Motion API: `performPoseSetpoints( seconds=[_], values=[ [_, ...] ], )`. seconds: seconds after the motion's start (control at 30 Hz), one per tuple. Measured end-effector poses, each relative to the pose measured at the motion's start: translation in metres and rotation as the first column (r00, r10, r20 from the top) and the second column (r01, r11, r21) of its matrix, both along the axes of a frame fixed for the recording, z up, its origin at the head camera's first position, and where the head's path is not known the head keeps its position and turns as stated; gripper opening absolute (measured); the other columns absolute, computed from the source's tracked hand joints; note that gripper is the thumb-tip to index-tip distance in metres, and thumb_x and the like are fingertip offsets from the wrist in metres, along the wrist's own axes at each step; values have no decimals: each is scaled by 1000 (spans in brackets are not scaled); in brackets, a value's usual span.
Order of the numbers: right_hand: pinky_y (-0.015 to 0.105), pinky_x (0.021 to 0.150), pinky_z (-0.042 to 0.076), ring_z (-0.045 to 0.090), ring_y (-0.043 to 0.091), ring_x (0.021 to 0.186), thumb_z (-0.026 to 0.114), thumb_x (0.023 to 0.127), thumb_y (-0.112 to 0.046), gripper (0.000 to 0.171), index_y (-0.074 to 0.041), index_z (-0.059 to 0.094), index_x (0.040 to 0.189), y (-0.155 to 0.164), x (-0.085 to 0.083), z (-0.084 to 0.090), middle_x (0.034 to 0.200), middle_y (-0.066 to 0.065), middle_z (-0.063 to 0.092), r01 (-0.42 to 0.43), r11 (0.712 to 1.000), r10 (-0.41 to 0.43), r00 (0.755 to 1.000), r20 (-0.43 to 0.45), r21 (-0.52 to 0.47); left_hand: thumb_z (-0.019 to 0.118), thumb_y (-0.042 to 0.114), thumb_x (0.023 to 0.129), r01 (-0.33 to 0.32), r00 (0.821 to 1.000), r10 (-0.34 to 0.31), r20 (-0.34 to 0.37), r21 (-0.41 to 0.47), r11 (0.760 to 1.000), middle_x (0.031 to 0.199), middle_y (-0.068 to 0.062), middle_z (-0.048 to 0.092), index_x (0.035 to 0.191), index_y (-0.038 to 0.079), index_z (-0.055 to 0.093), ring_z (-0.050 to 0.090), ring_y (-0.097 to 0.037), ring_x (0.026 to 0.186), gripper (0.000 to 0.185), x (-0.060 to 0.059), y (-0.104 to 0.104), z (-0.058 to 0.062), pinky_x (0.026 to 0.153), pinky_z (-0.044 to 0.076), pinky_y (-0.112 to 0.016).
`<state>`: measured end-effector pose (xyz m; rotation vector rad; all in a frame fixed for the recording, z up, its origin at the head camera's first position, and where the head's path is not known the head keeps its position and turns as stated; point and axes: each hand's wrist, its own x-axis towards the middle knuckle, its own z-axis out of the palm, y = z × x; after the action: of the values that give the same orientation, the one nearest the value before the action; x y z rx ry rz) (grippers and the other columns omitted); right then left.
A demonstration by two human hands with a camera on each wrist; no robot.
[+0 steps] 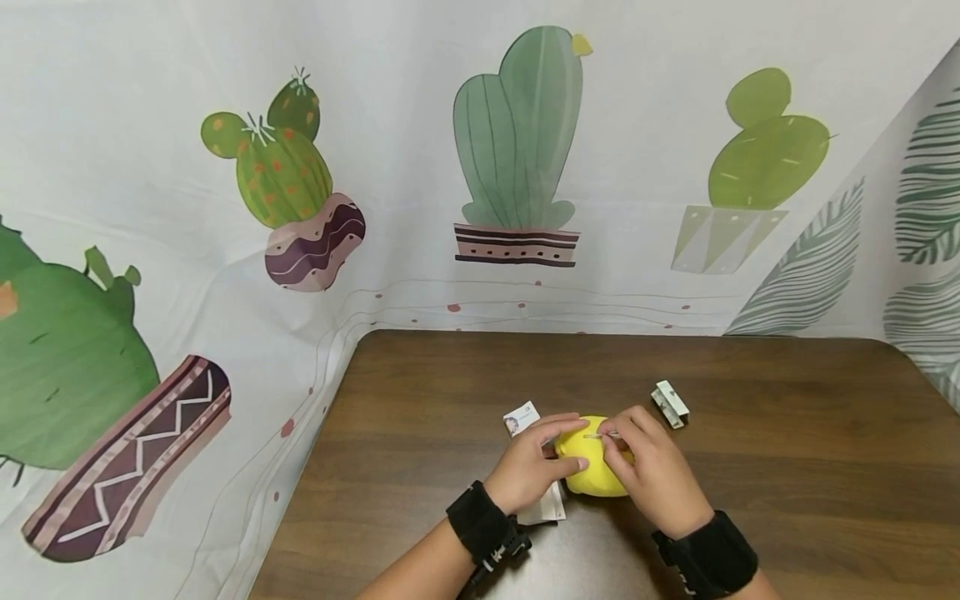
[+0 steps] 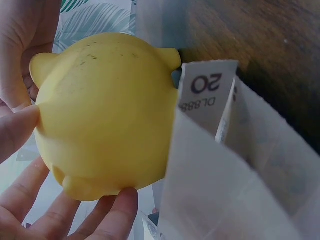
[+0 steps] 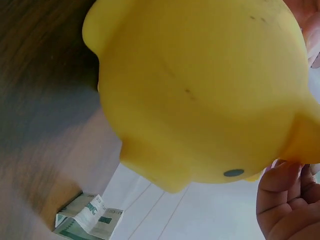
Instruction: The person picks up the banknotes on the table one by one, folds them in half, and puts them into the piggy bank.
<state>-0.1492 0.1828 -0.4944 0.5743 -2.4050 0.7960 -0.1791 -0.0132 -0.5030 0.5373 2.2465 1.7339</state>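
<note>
A yellow piggy bank [image 1: 592, 477] sits on the table between both hands, its rounded body filling much of both wrist views. My left hand [image 1: 528, 467] holds it from the left, thumb and fingers spread around its upper side, as the left wrist view [image 2: 35, 205] also shows. Above the bank's top, my right hand [image 1: 645, 458] pinches a thin pale strip [image 1: 592, 435]. What the strip is cannot be made out. In the right wrist view, the right fingers [image 3: 290, 200] are by the bank's ear, and a dark eye spot [image 3: 233, 173] is visible.
A folded banknote marked 20 [image 2: 207, 85] stands beside the left wrist. Another folded green-and-white note [image 1: 670, 405] lies back right on the brown table [image 1: 450, 375]. A small printed card-like piece [image 1: 521, 417] is behind the left hand. A cactus-print cloth [image 1: 405, 167] hangs behind.
</note>
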Motion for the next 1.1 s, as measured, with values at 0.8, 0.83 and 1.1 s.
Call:
performPoseSetpoints(
  seconds=[0.8, 0.83, 1.1],
  values=[
    [17, 71, 43, 52, 11, 82, 77, 84, -1, 19, -11, 68, 97, 17, -2, 15, 93, -4, 60, 13, 999, -14, 1000, -20, -39, 76, 14, 91, 4, 1000, -4, 15, 13, 1000, 154, -6, 50, 134, 20, 66, 49, -18, 138, 46, -2, 0, 0, 99, 52, -21],
    [17, 71, 43, 52, 10, 82, 77, 84, 0, 19, -12, 68, 96, 16, -2, 14, 93, -5, 61, 12, 999, -13, 1000, -23, -35, 76, 14, 91, 2, 1000, -2, 17, 13, 1000, 154, -6, 50, 134, 20, 66, 49, -18, 139, 45, -2, 0, 0, 100, 52, -21],
    [14, 72, 44, 54, 6, 82, 80, 82, -1, 20, -14, 69, 94, 14, -3, 9, 90, -8, 61, 0, 1000, -1, 1000, -30, -17, 76, 16, 91, 4, 1000, -4, 10, 4, 1000, 153, -5, 51, 134, 22, 66, 48, -18, 139, 45, -2, 1, -2, 101, 51, -23]
  ],
)
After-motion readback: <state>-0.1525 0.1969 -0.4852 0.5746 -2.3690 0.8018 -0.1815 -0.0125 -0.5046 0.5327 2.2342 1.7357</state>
